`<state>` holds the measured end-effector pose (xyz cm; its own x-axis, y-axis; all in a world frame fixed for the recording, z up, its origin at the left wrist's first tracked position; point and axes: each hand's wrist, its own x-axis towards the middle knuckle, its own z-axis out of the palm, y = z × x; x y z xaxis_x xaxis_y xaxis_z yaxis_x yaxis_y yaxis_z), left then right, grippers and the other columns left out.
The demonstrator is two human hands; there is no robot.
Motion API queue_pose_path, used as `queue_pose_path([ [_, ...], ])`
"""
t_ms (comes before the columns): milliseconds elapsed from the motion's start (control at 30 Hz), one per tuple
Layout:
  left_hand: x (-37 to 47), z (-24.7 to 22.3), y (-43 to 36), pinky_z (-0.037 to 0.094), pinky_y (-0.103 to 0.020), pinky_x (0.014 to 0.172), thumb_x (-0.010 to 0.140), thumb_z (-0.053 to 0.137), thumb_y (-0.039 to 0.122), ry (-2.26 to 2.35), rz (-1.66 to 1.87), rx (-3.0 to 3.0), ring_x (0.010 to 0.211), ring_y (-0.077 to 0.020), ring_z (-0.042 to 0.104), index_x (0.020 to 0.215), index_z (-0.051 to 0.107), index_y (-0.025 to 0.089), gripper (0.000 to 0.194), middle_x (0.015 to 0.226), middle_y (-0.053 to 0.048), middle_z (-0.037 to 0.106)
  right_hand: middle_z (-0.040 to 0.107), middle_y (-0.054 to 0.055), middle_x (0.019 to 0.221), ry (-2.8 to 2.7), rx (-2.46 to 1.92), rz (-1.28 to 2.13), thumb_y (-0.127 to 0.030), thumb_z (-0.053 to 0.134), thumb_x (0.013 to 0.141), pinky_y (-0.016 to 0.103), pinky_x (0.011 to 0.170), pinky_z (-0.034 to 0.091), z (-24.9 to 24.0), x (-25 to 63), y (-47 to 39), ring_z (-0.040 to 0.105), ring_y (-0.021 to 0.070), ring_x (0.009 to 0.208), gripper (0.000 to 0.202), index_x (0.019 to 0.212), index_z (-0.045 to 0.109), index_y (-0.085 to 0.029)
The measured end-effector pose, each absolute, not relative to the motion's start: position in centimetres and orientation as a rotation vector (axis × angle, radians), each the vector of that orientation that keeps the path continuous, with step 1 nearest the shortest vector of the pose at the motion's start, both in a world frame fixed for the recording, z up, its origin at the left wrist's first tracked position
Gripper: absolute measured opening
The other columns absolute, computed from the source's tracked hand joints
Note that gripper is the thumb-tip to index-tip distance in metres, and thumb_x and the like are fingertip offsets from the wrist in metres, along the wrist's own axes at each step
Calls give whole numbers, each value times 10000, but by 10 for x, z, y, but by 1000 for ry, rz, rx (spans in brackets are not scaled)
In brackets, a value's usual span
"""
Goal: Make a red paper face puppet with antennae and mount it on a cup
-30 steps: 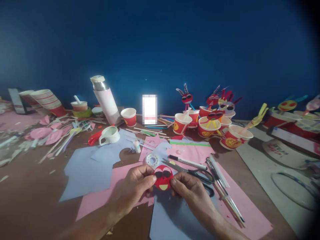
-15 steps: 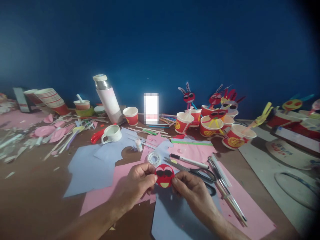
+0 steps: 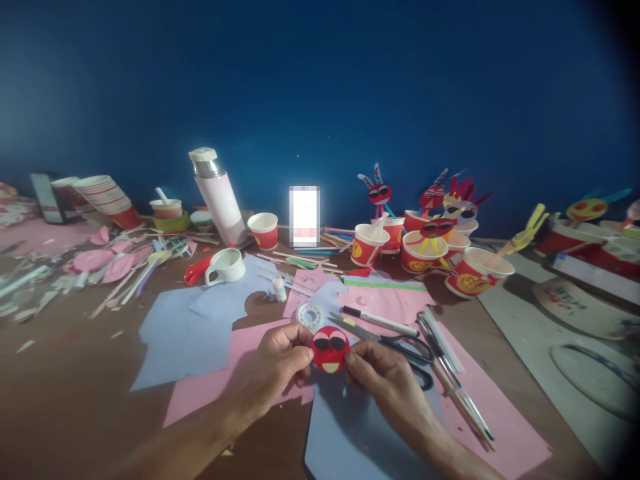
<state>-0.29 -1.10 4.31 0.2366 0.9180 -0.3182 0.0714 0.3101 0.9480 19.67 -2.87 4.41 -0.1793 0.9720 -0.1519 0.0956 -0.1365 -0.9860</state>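
A round red paper face (image 3: 331, 349) with dark half-round eyes, pink lids and a pale yellow mouth is held upright between both hands. My left hand (image 3: 283, 357) pinches its left edge between thumb and fingers. Its right edge is pinched by my right hand (image 3: 383, 373). Just behind the face lie a white tape roll (image 3: 310, 316) and black-handled scissors (image 3: 395, 341), partly behind my right hand. A black-capped marker (image 3: 380, 321) rests beyond the scissors. Blue paper (image 3: 360, 433) and pink paper (image 3: 500, 407) are spread beneath the hands.
Paper cups (image 3: 424, 252) with craft figures stand at the back right. A white flask (image 3: 220, 203), a mug (image 3: 227, 267) and a red-and-white cup (image 3: 263, 232) stand back left. Paper scraps and sticks (image 3: 95, 261) lie far left. Pens (image 3: 457, 380) lie right of my right hand.
The view has shifted very slightly, so the table items sit a little further right. Both hands keep the same pinch on the red paper face.
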Motion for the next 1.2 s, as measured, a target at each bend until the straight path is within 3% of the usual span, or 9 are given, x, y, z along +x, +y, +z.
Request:
queue_pose_path([
  [367, 1, 46, -9, 354, -195, 463, 771, 526, 224, 1161, 771, 1154, 499, -93, 495, 814, 619, 157, 123, 608, 0, 603, 522, -22, 536, -1309, -1285, 1427, -511, 584, 786, 231, 502, 318, 45, 196, -28, 422, 101, 504, 376, 620, 547, -176],
  [633, -1, 47, -9, 338, -183, 437, 809, 492, 227, 1109, 803, 1130, 502, -101, 513, 927, 635, 164, 195, 584, 12, 589, 541, -21, 531, -1181, -1263, 1457, -553, 639, 746, 228, 512, 336, 45, 196, -25, 435, 101, 505, 414, 605, 554, -173],
  [867, -3, 51, -4, 378, -192, 488, 759, 453, 139, 954, 1029, 1063, 560, -87, 514, 666, 526, 173, 123, 766, 6, 603, 547, -15, 529, -1075, -1219, 1443, -587, 687, 693, 229, 528, 360, 49, 197, -25, 439, 103, 512, 443, 601, 567, -170],
  [1067, 2, 48, -1, 381, -194, 451, 789, 531, 263, 1046, 969, 1044, 487, -98, 500, 761, 612, 158, 136, 600, 13, 563, 541, -15, 535, -1059, -1151, 1433, -589, 692, 687, 231, 525, 355, 49, 196, -24, 433, 99, 508, 451, 608, 552, -168],
  [1200, 12, 52, -2, 363, -192, 413, 742, 650, 422, 1127, 960, 1046, 415, -83, 452, 714, 602, 144, 283, 534, 26, 536, 532, -18, 531, -1065, -1111, 1407, -576, 682, 707, 232, 520, 354, 52, 196, -25, 431, 97, 497, 441, 603, 532, -174],
])
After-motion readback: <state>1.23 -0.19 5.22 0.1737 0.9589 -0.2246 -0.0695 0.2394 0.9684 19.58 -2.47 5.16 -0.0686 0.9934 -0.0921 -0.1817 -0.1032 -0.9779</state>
